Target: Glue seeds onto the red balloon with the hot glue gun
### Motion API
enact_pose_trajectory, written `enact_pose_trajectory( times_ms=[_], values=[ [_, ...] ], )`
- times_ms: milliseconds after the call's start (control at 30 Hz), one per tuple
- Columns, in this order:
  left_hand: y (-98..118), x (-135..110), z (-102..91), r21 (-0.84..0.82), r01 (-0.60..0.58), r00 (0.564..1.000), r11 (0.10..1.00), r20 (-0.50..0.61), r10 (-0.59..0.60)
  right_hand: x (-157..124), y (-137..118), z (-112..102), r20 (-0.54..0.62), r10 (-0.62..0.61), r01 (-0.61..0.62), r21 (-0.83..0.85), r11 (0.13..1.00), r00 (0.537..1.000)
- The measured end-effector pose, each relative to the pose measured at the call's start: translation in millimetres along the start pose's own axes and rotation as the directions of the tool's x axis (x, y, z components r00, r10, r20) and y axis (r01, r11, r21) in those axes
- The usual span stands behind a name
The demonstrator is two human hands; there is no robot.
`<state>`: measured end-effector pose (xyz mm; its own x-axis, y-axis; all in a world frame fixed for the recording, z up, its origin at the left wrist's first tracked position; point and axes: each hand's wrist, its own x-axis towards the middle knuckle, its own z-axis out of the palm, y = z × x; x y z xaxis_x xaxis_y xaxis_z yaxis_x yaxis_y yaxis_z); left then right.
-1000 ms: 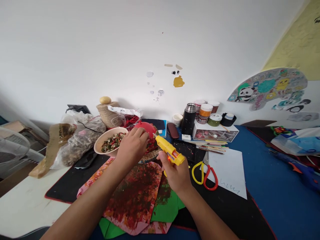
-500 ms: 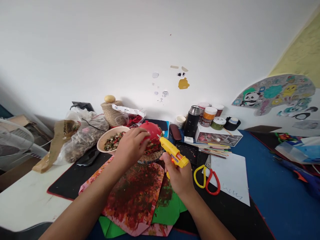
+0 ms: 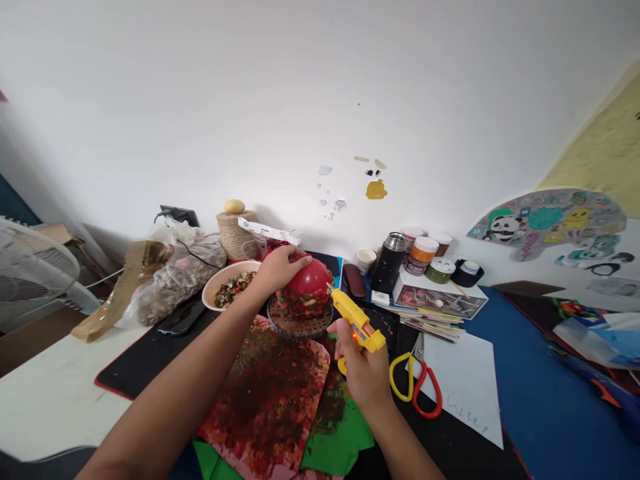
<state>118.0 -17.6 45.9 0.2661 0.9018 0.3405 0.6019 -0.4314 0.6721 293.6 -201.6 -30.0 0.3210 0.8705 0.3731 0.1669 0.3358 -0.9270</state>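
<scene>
A red balloon (image 3: 313,280), with small red and green pieces stuck round its lower half, sits in a round perforated basket (image 3: 299,326). My left hand (image 3: 279,267) rests on the balloon's top left, fingers curled over it. My right hand (image 3: 361,361) grips a yellow glue gun (image 3: 356,320); its nozzle points at the balloon's right side, very close to it. A cream bowl (image 3: 220,287) of chopped red and green bits stands just left of the balloon. Paint-stained coloured paper sheets (image 3: 267,393) lie under my arms.
Yellow-and-red scissors (image 3: 416,385) and a white sheet (image 3: 465,383) lie right of my right hand. A black flask (image 3: 391,261), paint jars (image 3: 424,252), sticks (image 3: 430,310), a twine spool (image 3: 234,233), plastic bags (image 3: 173,280) and a fan (image 3: 30,273) ring the mat.
My left hand moved from the balloon's front to its top left, uncovering the balloon and basket. The glue gun stayed near the balloon's right side. The camera tilted downward slightly.
</scene>
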Motion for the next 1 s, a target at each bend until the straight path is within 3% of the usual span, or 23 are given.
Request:
enact_pose_trajectory(
  times_ms=[333,567,800,1000],
  values=[
    [-8,5,-19.7,-0.251,-0.012,0.991,0.968,0.126,0.045,2,-8,0,0.016,0.002,-0.002,-0.012,1.000,1.000],
    [-19,16,-28.6,-0.496,-0.027,0.966,0.868,0.210,0.150,2,-7,1,-0.030,0.030,-0.030,0.023,0.999,0.999],
    [-30,20,-20.8,-0.623,0.006,0.901,0.782,0.343,0.266,3,-6,0,-0.035,0.049,-0.049,0.014,0.999,0.998],
    [-33,23,-17.4,-0.672,0.038,0.855,0.740,0.405,0.324,2,-2,-1,-0.016,-0.020,0.019,-0.053,0.998,1.000]
  ],
)
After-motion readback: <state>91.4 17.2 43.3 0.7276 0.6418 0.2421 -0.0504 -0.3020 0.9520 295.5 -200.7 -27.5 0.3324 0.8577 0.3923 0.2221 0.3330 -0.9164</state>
